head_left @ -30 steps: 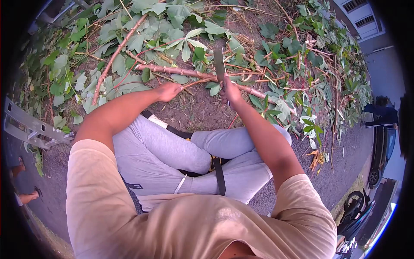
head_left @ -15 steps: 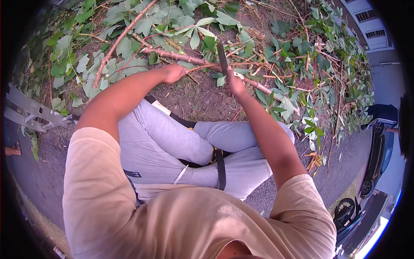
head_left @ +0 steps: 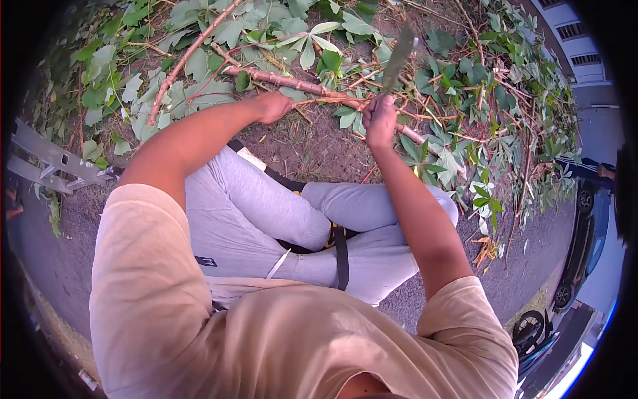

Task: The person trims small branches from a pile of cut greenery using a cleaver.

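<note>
Person seated cross-legged on bare ground [head_left: 312, 149], grey trousers, tan shirt, both arms reaching forward.

Right hand [head_left: 380, 123]: grip closed around the handle of a machete [head_left: 397, 56]. Blade raised, pointing up and away from the person, tilted a little to the right, clear of the wood below it.

Left hand [head_left: 274, 106]: fingers curled, grip closed on a thin reddish twig [head_left: 319, 101] that runs to the right toward the machete hand. Hand sits just beside the thick stem, on its near side; whether it touches the stem, I cannot tell.

Thick stem [head_left: 286, 81]: a pale brown, knobbly branch lying on the ground in front of the knees, slanting from upper left down to the right and passing under the right hand. A second, thinner branch [head_left: 189, 56] lies further left, running steeply up toward the far edge of the ground.

Surroundings: cut green leaves [head_left: 199, 66] heaped across the far side and down the right side of the ground. Metal ladder [head_left: 46, 163] lying at the left edge. Dark strap with a yellow buckle [head_left: 339, 249] across the lap. Parked vehicle [head_left: 585, 226] at far right on pavement.
</note>
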The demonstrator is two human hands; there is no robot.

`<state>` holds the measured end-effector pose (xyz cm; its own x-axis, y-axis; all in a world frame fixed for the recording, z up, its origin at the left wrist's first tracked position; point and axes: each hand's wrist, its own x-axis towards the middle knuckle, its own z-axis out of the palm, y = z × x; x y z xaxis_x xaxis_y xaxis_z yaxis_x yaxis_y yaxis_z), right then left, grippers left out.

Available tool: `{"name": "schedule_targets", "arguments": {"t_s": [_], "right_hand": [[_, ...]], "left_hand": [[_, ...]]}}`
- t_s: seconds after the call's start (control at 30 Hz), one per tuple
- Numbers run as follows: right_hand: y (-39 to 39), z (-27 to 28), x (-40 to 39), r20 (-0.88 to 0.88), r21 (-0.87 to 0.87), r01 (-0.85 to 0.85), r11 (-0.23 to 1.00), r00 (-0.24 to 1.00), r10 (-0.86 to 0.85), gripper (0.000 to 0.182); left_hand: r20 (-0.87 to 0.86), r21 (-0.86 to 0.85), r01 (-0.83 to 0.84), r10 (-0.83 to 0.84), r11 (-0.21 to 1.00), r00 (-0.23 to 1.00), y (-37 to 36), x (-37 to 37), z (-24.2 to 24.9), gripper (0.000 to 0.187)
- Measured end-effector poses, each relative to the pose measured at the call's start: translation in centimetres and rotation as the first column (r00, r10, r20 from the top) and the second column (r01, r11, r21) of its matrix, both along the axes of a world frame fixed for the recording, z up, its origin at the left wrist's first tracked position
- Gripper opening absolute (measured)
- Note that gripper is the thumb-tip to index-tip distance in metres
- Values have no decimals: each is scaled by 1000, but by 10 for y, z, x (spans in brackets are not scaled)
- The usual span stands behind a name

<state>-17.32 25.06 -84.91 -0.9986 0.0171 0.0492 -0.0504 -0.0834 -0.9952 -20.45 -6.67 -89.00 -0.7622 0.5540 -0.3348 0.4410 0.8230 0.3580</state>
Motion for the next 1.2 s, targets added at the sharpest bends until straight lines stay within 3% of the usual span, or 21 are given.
{"name": "schedule_targets", "arguments": {"t_s": [0.03,0.07,0.13,0.27,0.33,0.47,0.53,0.6,0.67,0.7,0.73,0.8,0.83,0.9,1.0,1.1,1.13,1.2], "right_hand": [[6,-13,4,458,-26,-133,991,879,130,72],[12,-21,6,802,-111,-243,964,551,232,75],[10,-37,0,756,-6,-212,977,639,143,78],[10,-36,-3,717,-26,-217,976,676,170,75],[8,-33,-7,714,-28,-201,979,682,160,73],[2,14,-28,477,-53,24,998,879,4,68],[0,47,-28,259,-93,37,995,966,-12,67],[0,43,-22,155,-159,54,986,988,-29,70],[7,0,-5,274,46,-103,994,958,87,71],[6,-4,2,630,179,-233,956,774,71,73],[9,-16,4,714,164,-307,938,693,102,77],[0,-15,1,732,196,-289,937,679,56,76],[-1,-11,-6,723,200,-299,933,688,65,76],[2,-10,-10,797,-64,-189,980,582,164,74],[-1,23,-16,636,-114,-101,988,757,150,70],[-10,74,-20,280,-113,-2,994,959,34,67],[-10,76,-23,190,-135,18,991,982,8,67],[-8,26,-17,-31,21,19,1000,999,-18,68]], "left_hand": [[49,-50,-27,29,998,998,4,1,9,45],[35,-50,-16,18,999,999,5,3,11,45],[164,-19,-34,37,999,986,1,1,6,49],[204,95,-54,34,994,978,-10,-7,-10,53],[271,68,-73,52,995,961,-7,-10,-2,52],[286,164,-157,106,974,952,-7,-24,1,52],[246,67,-83,64,994,967,-10,-18,-1,54],[247,92,-99,74,991,966,-15,-21,-20,55],[244,117,-73,43,990,969,-10,-20,-28,55],[284,94,-102,71,990,956,-9,-19,-16,56],[315,69,-134,105,989,943,-7,-21,-5,56],[174,124,-110,88,986,981,-6,-15,-2,56],[191,122,-102,78,987,978,-9,-21,-6,56],[226,119,-117,88,986,970,-12,-15,-3,56],[227,93,-82,59,992,972,-12,-20,-2,54],[162,40,-26,20,999,987,-15,-24,-4,49],[174,36,-31,24,999,984,-17,-23,0,49],[169,12,-1,-1,1000,986,-15,-18,14,48]]}}
